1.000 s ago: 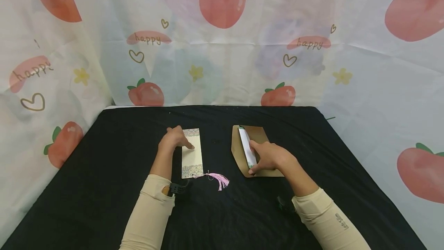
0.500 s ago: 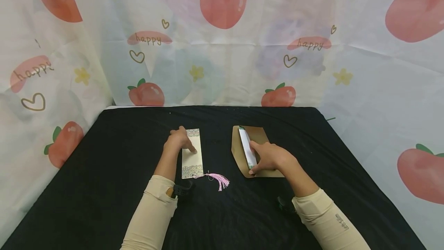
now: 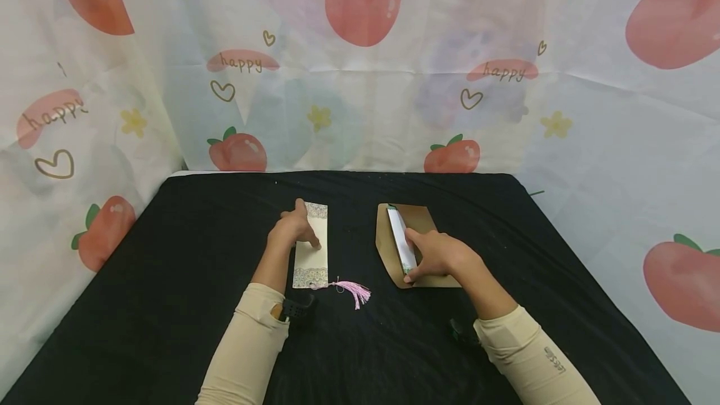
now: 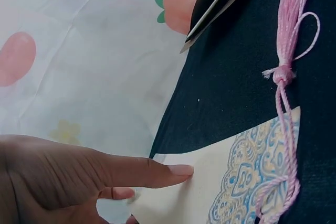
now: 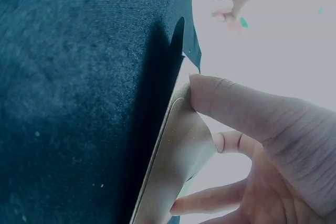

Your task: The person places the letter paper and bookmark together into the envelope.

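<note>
My left hand [image 3: 289, 228] holds a cream bookmark [image 3: 311, 261] with patterned ends, its thumb on the upper face. The other fingers lie at the far left edge, partly hidden. A pink tassel [image 3: 355, 291] hangs from the bookmark's near end; in the left wrist view its cord [image 4: 283, 124] crosses the blue-and-tan lace pattern. To the right, my right hand [image 3: 441, 254] grips a brown paper envelope [image 3: 388, 249] by its opening edge, thumb at the near end and fingers farther along. A white strip [image 3: 400, 239] with green ends shows at the opening.
Black cloth [image 3: 360, 355] covers the table. A white curtain [image 3: 360, 105] printed with red fruit, hearts and "happy" stands behind and at both sides.
My left hand has shifted right and slightly away along the bookmark, whose far end has risen or slid a little away. The right hand and envelope have stayed in place.
</note>
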A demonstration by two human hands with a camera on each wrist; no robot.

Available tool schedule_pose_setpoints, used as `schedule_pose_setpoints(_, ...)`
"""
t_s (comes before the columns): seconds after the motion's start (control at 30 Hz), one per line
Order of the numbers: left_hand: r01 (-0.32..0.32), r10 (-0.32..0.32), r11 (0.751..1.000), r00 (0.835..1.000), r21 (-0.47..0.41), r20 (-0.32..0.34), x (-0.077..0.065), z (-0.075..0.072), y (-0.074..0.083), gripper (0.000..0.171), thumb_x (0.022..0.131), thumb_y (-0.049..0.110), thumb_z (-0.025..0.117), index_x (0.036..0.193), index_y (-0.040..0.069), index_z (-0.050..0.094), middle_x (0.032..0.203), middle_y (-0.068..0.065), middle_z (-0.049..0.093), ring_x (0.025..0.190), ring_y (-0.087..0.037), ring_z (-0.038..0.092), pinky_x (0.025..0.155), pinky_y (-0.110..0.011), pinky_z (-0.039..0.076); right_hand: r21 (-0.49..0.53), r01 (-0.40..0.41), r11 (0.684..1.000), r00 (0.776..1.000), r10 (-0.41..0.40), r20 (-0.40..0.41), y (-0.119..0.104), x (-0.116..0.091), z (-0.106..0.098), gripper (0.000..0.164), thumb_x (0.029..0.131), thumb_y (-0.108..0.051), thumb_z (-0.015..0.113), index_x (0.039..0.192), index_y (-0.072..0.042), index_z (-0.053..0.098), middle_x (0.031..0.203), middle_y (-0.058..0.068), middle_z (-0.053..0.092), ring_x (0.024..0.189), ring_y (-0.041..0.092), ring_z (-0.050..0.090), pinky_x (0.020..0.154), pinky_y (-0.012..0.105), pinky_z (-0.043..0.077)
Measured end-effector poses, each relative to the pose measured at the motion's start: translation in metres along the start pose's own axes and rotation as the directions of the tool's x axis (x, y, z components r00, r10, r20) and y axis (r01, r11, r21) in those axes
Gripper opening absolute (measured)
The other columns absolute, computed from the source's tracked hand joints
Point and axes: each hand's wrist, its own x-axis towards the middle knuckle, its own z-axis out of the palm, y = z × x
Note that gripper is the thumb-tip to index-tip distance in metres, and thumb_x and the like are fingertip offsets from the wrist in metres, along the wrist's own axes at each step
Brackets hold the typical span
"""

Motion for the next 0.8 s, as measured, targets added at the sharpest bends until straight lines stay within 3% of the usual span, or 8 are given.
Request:
schedule_pose_setpoints(0.1, -0.038, 0.039, 0.999, 0.999, -0.017, 0.004, 0.000, -0.001, -0.003, 0.086, 0.080, 0.017, 0.092, 0.142, 0.008, 0.032, 0.139, -0.034, 0.039, 0.097, -0.042, 0.062, 0.082, -0.050, 0.054, 0.001, 0.001, 1.000, 1.000, -0.001, -0.001, 0.000, 0.000, 0.000, 0.067, 0.074, -0.046, 0.093, 0.113, -0.015, 0.048, 0.085, 0.007, 0.056, 0.075, 0.024, 0.057, 0.064, 0.040, 0.045)
schedule_pose_setpoints(0.27, -0.105, 0.107, 0.994, 0.994, -0.043, 0.027, 0.002, -0.004, -0.005, 0.071, 0.079, 0.013, 0.091, 0.128, 0.010, 0.039, 0.123, -0.024, 0.050, 0.097, -0.039, 0.060, 0.082, -0.048, 0.052, 0.002, 0.004, 1.000, 1.000, -0.004, -0.003, 0.000, 0.000, -0.001, 0.066, 0.074, -0.046, 0.093, 0.112, -0.015, 0.048, 0.084, 0.006, 0.057, 0.074, 0.024, 0.057, 0.064, 0.039, 0.045)
schedule_pose_setpoints(0.5, -0.196, 0.194, 0.981, 0.978, 0.014, 0.078, 0.006, -0.008, -0.005, 0.036, 0.081, 0.012, 0.088, 0.098, 0.006, 0.058, 0.094, -0.010, 0.055, 0.070, -0.021, 0.049, 0.061, -0.034, 0.042, 0.000, 0.007, 1.000, 1.000, -0.007, -0.009, 0.000, -0.001, -0.001, 0.067, 0.074, -0.046, 0.093, 0.112, -0.015, 0.048, 0.085, 0.006, 0.057, 0.075, 0.024, 0.057, 0.064, 0.040, 0.045)
schedule_pose_setpoints(0.8, -0.213, 0.216, 0.976, 0.969, -0.030, 0.117, -0.001, -0.015, -0.003, 0.032, 0.083, 0.007, 0.087, 0.107, 0.002, 0.067, 0.112, -0.014, 0.059, 0.093, -0.030, 0.063, 0.080, -0.041, 0.057, -0.002, 0.002, 1.000, 1.000, -0.002, -0.006, 0.001, 0.000, 0.000, 0.067, 0.074, -0.046, 0.093, 0.113, -0.015, 0.048, 0.084, 0.007, 0.056, 0.073, 0.024, 0.057, 0.063, 0.039, 0.044)
